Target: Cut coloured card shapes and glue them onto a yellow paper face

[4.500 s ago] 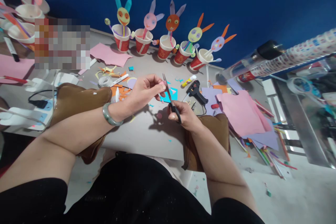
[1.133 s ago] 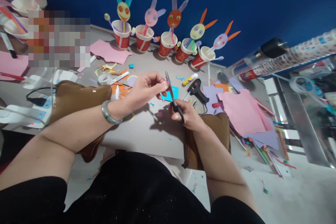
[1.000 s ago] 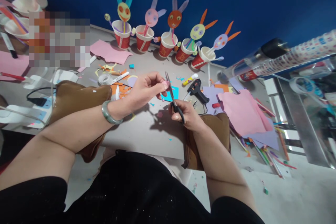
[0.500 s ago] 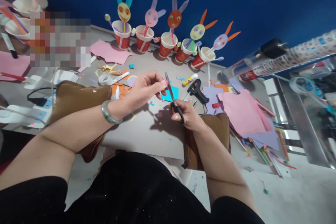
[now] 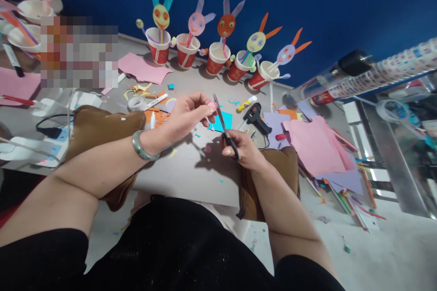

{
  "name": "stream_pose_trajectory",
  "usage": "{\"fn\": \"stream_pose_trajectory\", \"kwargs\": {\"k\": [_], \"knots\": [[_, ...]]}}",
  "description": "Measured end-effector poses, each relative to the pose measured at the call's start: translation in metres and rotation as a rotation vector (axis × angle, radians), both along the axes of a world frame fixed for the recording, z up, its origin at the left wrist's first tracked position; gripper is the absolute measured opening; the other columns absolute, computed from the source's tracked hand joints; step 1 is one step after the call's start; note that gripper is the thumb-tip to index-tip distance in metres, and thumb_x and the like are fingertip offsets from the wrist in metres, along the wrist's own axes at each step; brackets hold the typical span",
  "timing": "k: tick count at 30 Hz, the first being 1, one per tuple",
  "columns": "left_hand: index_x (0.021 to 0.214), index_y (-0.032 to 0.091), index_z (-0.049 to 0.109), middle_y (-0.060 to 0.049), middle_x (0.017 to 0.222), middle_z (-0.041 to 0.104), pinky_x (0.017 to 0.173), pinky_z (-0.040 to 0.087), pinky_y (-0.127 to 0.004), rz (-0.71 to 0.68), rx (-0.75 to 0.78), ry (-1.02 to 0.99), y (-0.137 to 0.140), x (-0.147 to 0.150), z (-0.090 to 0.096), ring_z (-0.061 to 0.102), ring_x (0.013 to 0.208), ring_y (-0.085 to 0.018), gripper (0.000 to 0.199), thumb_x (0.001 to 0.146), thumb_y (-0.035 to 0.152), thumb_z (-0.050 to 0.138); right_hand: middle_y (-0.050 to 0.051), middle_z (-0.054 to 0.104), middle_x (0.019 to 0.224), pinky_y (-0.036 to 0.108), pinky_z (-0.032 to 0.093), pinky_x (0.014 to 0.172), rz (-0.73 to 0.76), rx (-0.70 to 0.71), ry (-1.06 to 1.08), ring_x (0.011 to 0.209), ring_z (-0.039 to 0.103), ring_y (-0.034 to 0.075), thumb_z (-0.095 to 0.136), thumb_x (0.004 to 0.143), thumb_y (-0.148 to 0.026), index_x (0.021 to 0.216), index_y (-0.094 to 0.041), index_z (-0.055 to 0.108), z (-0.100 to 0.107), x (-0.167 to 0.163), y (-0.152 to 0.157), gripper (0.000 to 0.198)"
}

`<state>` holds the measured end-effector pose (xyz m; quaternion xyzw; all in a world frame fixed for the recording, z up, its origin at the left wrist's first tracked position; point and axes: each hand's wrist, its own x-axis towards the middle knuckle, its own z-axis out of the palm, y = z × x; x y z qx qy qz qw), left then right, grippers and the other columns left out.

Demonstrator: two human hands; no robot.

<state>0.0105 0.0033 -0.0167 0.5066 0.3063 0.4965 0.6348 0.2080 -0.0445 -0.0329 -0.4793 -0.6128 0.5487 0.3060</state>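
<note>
Between the thumb and fingertips of my left hand [image 5: 191,113] is a small piece of pink paper [image 5: 212,105]. My right hand [image 5: 243,148] is closed round the black handles of a pair of scissors [image 5: 222,120], whose blades point up and away from me beside the pink piece. Whether the blades touch the paper I cannot tell. Under the hands, a bright blue paper piece [image 5: 225,121] lies on the table, with a small pink disc [image 5: 208,149] nearer me.
Several red paper cups [image 5: 215,66] with paper rabbits stand along the blue wall. A black glue gun [image 5: 258,119] and a yellow glue stick [image 5: 247,104] lie right of the hands. Pink sheets [image 5: 312,143] are further right; a brown cushion [image 5: 105,125] is under my left forearm.
The pink piece has turned slightly in my left fingers and shows more of its face. Both hands stay almost in place.
</note>
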Motion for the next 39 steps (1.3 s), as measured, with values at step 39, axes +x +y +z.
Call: {"fn": "stream_pose_trajectory", "kwargs": {"k": [39], "knots": [[0.072, 0.018, 0.076, -0.003, 0.06, 0.066, 0.058, 0.037, -0.027, -0.241, 0.053, 1.242, -0.08, -0.074, -0.001, 0.054, 0.054, -0.013, 0.011, 0.077, 0.027, 0.072, -0.006, 0.035, 0.057, 0.03, 0.031, 0.056, -0.451, 0.323, 0.267, 0.056, 0.035, 0.011, 0.065, 0.08, -0.074, 0.06, -0.025, 0.033, -0.031, -0.011, 0.021, 0.061]]}}
